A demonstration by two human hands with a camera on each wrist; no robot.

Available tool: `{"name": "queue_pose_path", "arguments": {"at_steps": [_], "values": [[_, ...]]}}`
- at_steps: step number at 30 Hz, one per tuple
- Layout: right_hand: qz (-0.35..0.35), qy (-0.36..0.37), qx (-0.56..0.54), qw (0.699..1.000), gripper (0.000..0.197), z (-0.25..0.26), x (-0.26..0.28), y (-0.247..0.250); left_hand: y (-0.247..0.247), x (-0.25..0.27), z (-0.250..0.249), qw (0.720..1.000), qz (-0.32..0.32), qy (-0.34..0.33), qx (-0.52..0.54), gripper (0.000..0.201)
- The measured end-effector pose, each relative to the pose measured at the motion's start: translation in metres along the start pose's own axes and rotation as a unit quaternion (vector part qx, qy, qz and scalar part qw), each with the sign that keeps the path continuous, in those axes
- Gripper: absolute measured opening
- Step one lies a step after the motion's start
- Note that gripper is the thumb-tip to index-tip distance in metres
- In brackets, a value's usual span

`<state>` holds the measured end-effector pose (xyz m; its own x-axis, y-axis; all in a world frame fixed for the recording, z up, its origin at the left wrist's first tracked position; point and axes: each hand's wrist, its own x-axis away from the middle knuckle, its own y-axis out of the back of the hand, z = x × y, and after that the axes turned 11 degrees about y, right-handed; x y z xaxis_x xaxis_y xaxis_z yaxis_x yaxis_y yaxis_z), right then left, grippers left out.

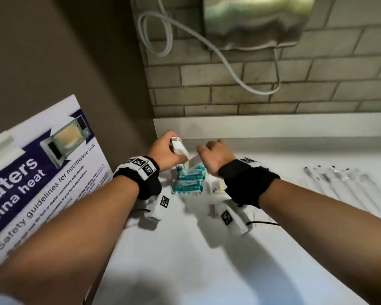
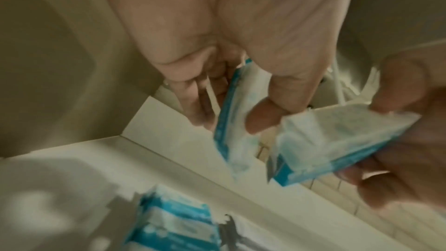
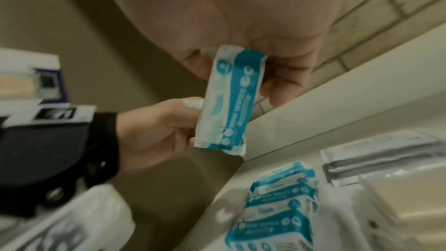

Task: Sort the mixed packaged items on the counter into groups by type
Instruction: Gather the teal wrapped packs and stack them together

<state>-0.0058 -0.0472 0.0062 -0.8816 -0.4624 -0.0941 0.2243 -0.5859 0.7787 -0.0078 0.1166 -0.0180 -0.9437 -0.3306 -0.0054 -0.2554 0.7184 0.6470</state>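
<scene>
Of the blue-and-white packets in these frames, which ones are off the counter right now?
Two: one packet pinched in the right hand, another packet gripped by the left hand. All others lie in the overlapping row on the counter beneath the hands.

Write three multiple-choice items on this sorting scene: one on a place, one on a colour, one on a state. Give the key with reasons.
1. Where does the pile of packets lie?
A. On the counter below both hands
B. On the microwave poster
C. Inside a drawer

2. What colour band runs along the packets?
A. Red
B. Teal blue
C. Black

3. What is the right hand doing?
A. Lying flat on the counter
B. Hanging idle
C. Pinching a packet

Key: A, the head view shows the pile on the counter under the hands; B, the right wrist view shows teal-blue stripes; C, the fingers close on the packet's top edge. The left hand also grips a packet.
</scene>
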Motion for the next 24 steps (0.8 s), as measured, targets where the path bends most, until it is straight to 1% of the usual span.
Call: {"name": "queue_pose_path", "arguments": {"at_steps": [1,3,6,8,11,14,16,19,21,24], "values": [[-0.029,-0.002,-0.032,0.999,0.044,-0.002,0.003,0.008,-0.001,0.004,-0.005,1.0,0.001,-0.018,0.014,0.045],[-0.07,-0.006,-0.073,0.995,0.041,-0.007,0.011,0.017,0.0,0.01,-0.013,0.998,0.005,-0.049,0.04,0.045],[-0.108,0.002,-0.074,0.991,0.035,-0.018,0.021,0.018,0.002,0.016,-0.019,0.992,0.031,-0.089,0.081,0.052],[-0.118,0.019,-0.069,0.99,0.029,-0.026,0.025,0.018,0.004,0.019,-0.02,0.989,0.044,-0.098,0.106,0.055],[-0.114,0.028,-0.084,0.989,0.024,-0.039,0.029,0.015,0.005,0.024,-0.018,0.989,0.035,-0.084,0.118,0.052],[-0.097,0.017,-0.14,0.985,0.023,-0.045,0.033,0.012,0.003,0.03,-0.017,0.989,0.041,-0.055,0.134,0.048],[-0.093,0.009,-0.151,0.984,0.032,-0.043,0.036,0.012,0.0,0.034,-0.018,0.987,0.04,-0.037,0.151,0.034],[-0.089,-0.003,-0.137,0.987,0.048,-0.045,0.038,0.012,-0.007,0.04,-0.02,0.988,0.04,0.002,0.152,0.012],[-0.072,-0.003,-0.136,0.988,0.055,-0.047,0.04,0.012,-0.01,0.043,-0.019,0.989,0.027,0.022,0.141,0.01],[-0.041,0.002,-0.133,0.99,0.059,-0.051,0.042,0.009,-0.013,0.047,-0.017,0.988,0.012,0.041,0.151,0.01]]}}
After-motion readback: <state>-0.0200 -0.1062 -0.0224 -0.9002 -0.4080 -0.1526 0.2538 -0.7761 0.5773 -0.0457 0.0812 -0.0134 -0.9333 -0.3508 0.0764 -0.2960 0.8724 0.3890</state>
